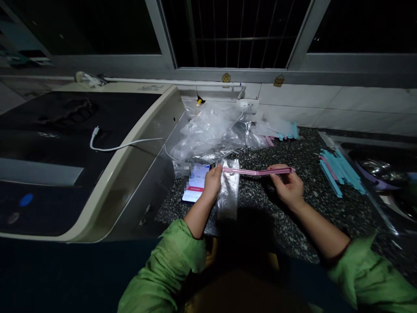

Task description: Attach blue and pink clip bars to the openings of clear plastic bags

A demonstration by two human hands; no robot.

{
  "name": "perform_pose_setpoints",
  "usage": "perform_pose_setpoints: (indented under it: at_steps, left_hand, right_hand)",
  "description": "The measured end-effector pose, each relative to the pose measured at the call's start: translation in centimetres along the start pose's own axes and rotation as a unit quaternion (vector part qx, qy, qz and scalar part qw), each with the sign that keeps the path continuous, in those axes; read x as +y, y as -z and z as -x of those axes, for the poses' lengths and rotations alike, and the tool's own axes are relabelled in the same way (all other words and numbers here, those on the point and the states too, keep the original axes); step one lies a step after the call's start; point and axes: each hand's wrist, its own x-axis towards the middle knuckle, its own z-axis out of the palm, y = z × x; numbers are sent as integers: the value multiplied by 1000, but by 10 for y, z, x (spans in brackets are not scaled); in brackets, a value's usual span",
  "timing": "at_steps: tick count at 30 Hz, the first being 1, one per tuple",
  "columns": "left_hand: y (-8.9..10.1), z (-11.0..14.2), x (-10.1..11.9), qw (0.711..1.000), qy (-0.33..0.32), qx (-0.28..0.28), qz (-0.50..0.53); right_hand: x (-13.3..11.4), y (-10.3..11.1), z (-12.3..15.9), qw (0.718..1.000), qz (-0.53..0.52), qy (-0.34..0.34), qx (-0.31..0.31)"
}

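Note:
A long, thin pink bag sealing clip [256,172] is stretched between my two hands above the counter, unfolded nearly straight with a slight bend at its middle joint. My left hand [213,180] pinches its left end; my right hand [288,187] grips the right end, fingers behind it. Under the clip lies a flat, shiny clear plastic bag [228,198], close to my left hand. Just left of that hand a phone [195,184] with a lit screen rests on the counter. Several blue and pink clips [342,171] lie in a pile to the right.
Crumpled clear plastic bags [211,130] are heaped at the back, with more clips [286,131] beside them. A washing machine [130,174] stands on the left, a white cable [130,142] across it. At the right is a sink [374,217] holding pans. Dark speckled countertop [260,200] lies between.

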Motion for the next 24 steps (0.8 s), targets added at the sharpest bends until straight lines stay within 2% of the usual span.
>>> perform_pose_setpoints:
  at_steps: [10, 16, 24]
  left_hand:
    - [-2, 3, 4, 1000, 6, -1, -2]
    - [-3, 1, -2, 1000, 10, -28, 8]
    - [-4, 1, -3, 998, -6, -36, -46]
  right_hand:
    - [-4, 6, 1, 1000, -13, 7, -2]
    - [-1, 13, 4, 999, -20, 34, -8]
    - [2, 12, 7, 997, 6, 67, -29]
